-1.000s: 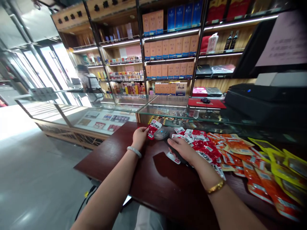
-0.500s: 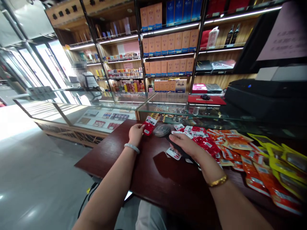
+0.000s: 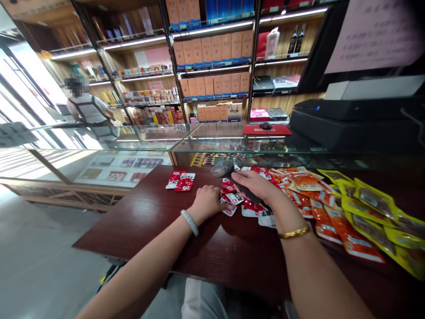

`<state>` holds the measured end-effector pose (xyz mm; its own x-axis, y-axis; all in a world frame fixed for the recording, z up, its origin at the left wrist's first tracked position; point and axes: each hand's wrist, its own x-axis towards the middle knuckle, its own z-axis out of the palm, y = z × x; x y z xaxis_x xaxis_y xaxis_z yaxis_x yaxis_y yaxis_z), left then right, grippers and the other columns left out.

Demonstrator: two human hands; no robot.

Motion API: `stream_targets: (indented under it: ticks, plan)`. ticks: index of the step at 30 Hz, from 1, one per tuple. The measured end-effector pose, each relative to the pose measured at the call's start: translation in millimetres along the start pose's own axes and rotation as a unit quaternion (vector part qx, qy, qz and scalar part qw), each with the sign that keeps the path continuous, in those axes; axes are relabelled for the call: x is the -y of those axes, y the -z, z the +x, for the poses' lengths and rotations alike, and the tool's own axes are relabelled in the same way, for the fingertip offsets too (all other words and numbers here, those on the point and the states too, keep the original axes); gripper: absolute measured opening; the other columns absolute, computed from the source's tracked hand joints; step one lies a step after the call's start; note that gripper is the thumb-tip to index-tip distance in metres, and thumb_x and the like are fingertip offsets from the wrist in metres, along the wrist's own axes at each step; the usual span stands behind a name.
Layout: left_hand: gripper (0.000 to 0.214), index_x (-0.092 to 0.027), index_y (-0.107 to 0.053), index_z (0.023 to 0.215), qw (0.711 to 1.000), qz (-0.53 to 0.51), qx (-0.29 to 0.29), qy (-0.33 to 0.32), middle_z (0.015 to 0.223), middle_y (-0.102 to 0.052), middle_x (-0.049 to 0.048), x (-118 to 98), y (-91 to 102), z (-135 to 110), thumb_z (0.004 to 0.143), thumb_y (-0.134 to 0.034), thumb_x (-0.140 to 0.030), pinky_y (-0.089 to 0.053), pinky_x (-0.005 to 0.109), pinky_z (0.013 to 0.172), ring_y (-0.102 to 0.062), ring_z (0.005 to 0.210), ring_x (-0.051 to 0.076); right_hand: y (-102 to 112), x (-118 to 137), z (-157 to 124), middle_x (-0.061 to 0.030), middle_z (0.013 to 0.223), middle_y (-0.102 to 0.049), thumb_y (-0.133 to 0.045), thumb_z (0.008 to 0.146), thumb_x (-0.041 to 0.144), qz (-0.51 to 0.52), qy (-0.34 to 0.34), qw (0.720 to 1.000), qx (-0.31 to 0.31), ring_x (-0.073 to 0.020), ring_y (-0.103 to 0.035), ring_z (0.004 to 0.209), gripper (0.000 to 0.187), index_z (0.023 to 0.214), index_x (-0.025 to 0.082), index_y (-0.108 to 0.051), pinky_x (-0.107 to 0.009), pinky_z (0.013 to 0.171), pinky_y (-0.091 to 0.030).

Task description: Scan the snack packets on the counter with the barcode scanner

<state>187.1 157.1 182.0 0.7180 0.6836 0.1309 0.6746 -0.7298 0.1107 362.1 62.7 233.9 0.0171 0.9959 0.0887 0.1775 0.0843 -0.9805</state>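
My right hand (image 3: 255, 186) is wrapped round a dark barcode scanner (image 3: 224, 168) whose head points left over the dark red table (image 3: 156, 221). My left hand (image 3: 207, 201) rests curled on the table, fingertips on a small red snack packet (image 3: 229, 208) at the left edge of a heap of red packets (image 3: 249, 206). Two red packets (image 3: 181, 180) lie apart to the left. Orange packets (image 3: 308, 195) and yellow packets (image 3: 375, 204) spread to the right.
A glass display counter (image 3: 186, 144) runs behind the table, with a black till or printer (image 3: 352, 119) on it at right. Shelves of boxed goods (image 3: 212, 57) fill the back wall. Another person (image 3: 88, 108) stands far left by the windows.
My left hand has set its red packet down at the left, beside another, and come back to the heap. The view has shifted, so everything sits further left.
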Motion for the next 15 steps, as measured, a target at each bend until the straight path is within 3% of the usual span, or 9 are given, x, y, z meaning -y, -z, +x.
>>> stream_targets:
  ticks: [3, 7, 11, 15]
  plan:
    - [0.044, -0.020, -0.070, 0.083, 0.996, -0.067, 0.051, -0.004, 0.090, -0.070, 0.0100, 8, 0.8, 3, 0.072, -0.066, -0.063, -0.045, 0.033, 0.074, -0.064, 0.086, 0.026, 1, 4, -3, 0.0027, 0.052, -0.054, -0.059, 0.083, 0.065, 0.020, -0.007, 0.999, -0.023, -0.0098, -0.047, 0.040, 0.050, 0.066, 0.019, -0.056, -0.022, 0.038, -0.034]
    - [0.028, -0.019, -0.066, 0.077, 0.966, -0.241, 0.074, 0.048, 0.071, -0.066, 0.0019, 42, 3.0, 10, 0.078, -0.062, -0.047, -0.041, 0.027, 0.060, -0.058, 0.064, 0.017, 0, 1, -1, 0.0025, 0.052, -0.054, -0.061, 0.082, 0.064, 0.030, -0.021, 0.999, -0.030, -0.0097, -0.047, 0.038, 0.048, 0.066, 0.019, -0.056, -0.022, 0.036, -0.034]
    - [0.031, -0.018, -0.059, 0.066, 0.937, -0.335, 0.040, 0.093, 0.056, -0.055, -0.0025, 84, 9.5, 13, 0.073, -0.064, -0.048, -0.036, 0.024, 0.053, -0.047, 0.053, 0.012, -3, -7, 3, 0.0022, 0.053, -0.056, -0.061, 0.081, 0.066, 0.022, -0.031, 0.999, -0.010, -0.0101, -0.045, 0.037, 0.048, 0.068, 0.020, -0.056, -0.023, 0.034, -0.034]
    - [0.035, -0.018, -0.055, 0.061, 0.922, -0.360, -0.052, 0.133, 0.054, -0.050, -0.0034, 109, 17.4, 12, 0.070, -0.066, -0.050, -0.035, 0.023, 0.053, -0.044, 0.054, 0.011, -8, -11, 5, 0.0017, 0.055, -0.059, -0.062, 0.081, 0.065, 0.004, -0.036, 0.999, 0.008, -0.0104, -0.048, 0.039, 0.047, 0.070, 0.019, -0.057, -0.023, 0.037, -0.036]
